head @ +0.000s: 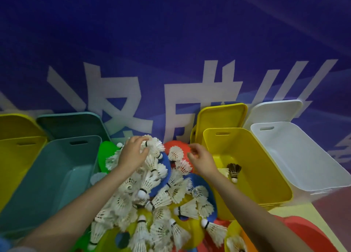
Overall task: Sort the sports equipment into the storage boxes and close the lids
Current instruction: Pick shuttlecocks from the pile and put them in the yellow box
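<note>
Gripping white shuttlecock [154, 147], left hand [133, 153], cork leftward

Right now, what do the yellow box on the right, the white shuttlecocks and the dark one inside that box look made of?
Yellow box: likely moulded plastic, smooth, with rounded rim and cut-out handle.
White shuttlecocks: apparently feather skirts, ribbed and frayed, with pale rounded bases, perhaps cork or foam.
Dark shuttlecock: same build, brown-black skirt; feather or synthetic unclear.
</note>
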`<state>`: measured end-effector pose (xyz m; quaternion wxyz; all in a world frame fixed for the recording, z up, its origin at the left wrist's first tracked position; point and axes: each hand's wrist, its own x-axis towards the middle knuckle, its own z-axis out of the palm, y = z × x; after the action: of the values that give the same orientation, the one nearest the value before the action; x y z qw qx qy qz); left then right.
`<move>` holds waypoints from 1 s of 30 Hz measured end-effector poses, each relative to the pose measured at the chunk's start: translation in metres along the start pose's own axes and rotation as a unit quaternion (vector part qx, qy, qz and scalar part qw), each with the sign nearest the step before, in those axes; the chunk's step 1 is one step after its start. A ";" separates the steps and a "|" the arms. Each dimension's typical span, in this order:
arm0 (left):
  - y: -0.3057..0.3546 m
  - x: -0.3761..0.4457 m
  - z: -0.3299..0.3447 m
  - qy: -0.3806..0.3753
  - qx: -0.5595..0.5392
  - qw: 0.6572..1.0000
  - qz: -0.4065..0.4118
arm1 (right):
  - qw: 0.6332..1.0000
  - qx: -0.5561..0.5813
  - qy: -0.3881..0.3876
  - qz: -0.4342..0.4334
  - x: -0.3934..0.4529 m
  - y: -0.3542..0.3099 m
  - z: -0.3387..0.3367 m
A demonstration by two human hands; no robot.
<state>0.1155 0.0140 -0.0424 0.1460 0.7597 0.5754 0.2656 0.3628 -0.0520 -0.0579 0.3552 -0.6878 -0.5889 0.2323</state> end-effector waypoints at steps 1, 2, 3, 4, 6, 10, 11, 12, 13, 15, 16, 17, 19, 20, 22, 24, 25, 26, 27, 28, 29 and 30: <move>-0.007 -0.002 -0.006 -0.001 0.008 1.000 -0.001 | 1.000 -0.027 -0.009 0.008 0.001 -0.002 0.011; -0.014 -0.003 -0.011 0.000 0.013 1.000 0.002 | 0.998 -0.053 -0.015 0.019 0.003 -0.003 0.022; -0.019 -0.004 -0.016 0.002 0.015 1.000 0.007 | 0.997 -0.075 -0.017 0.029 0.004 -0.004 0.032; -0.023 -0.005 -0.022 0.004 0.014 1.000 0.007 | 0.995 -0.092 -0.016 0.039 0.004 -0.005 0.040; -0.032 -0.006 -0.031 0.005 0.009 1.000 0.001 | 0.992 -0.115 -0.012 0.048 0.007 -0.007 0.052; -0.054 -0.002 -0.038 -0.028 0.016 0.998 -0.048 | 0.987 -0.142 -0.031 0.063 0.021 -0.016 0.069; -0.056 -0.001 -0.039 -0.052 0.008 0.996 -0.068 | 0.986 -0.145 -0.039 0.065 0.025 -0.020 0.072; -0.058 0.000 -0.038 -0.082 -0.004 0.993 -0.082 | 0.985 -0.151 -0.049 0.068 0.028 -0.022 0.075; -0.058 0.000 -0.037 -0.111 -0.015 0.990 -0.086 | 0.983 -0.160 -0.061 0.071 0.031 -0.024 0.078; -0.058 -0.001 -0.033 -0.157 -0.023 0.985 -0.069 | 0.977 -0.182 -0.085 0.077 0.037 -0.025 0.083; -0.057 0.000 -0.030 -0.167 -0.023 0.984 -0.053 | 0.974 -0.193 -0.091 0.076 0.038 -0.024 0.085; -0.057 0.001 -0.027 -0.171 -0.022 0.984 -0.036 | 0.972 -0.201 -0.091 0.076 0.039 -0.022 0.086; -0.056 0.003 -0.020 -0.177 -0.009 0.984 -0.013 | 0.973 -0.198 -0.086 0.079 0.041 -0.018 0.088; -0.055 0.005 -0.016 -0.181 0.006 0.983 -0.008 | 0.974 -0.193 -0.087 0.083 0.041 -0.016 0.089; -0.053 0.006 -0.007 -0.187 0.040 0.982 -0.004 | 0.976 -0.181 -0.087 0.084 0.041 -0.012 0.088; -0.050 0.006 -0.001 -0.183 0.077 0.980 0.013 | 0.980 -0.163 -0.078 0.084 0.039 -0.008 0.087; -0.049 0.007 0.002 -0.174 0.097 0.979 0.031 | 0.983 -0.148 -0.071 0.087 0.038 -0.006 0.086; -0.048 0.007 0.005 -0.162 0.112 0.979 0.050 | 0.985 -0.130 -0.061 0.091 0.037 -0.004 0.084; -0.048 0.008 0.008 -0.144 0.117 0.980 0.067 | 0.988 -0.108 -0.049 0.096 0.035 -0.002 0.082; -0.047 0.008 0.010 -0.125 0.110 0.983 0.077 | 0.991 -0.083 -0.031 0.101 0.032 -0.001 0.080; -0.047 0.007 0.011 -0.106 0.096 0.986 0.081 | 0.993 -0.056 -0.010 0.105 0.029 0.000 0.077; -0.046 0.007 0.011 -0.089 0.081 0.989 0.083 | 0.994 -0.028 0.013 0.107 0.025 0.001 0.075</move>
<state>0.0871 0.0350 -0.0742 0.1119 0.8348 0.5144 0.1611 0.3134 -0.0116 -0.1045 0.3168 -0.7593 -0.5136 0.2435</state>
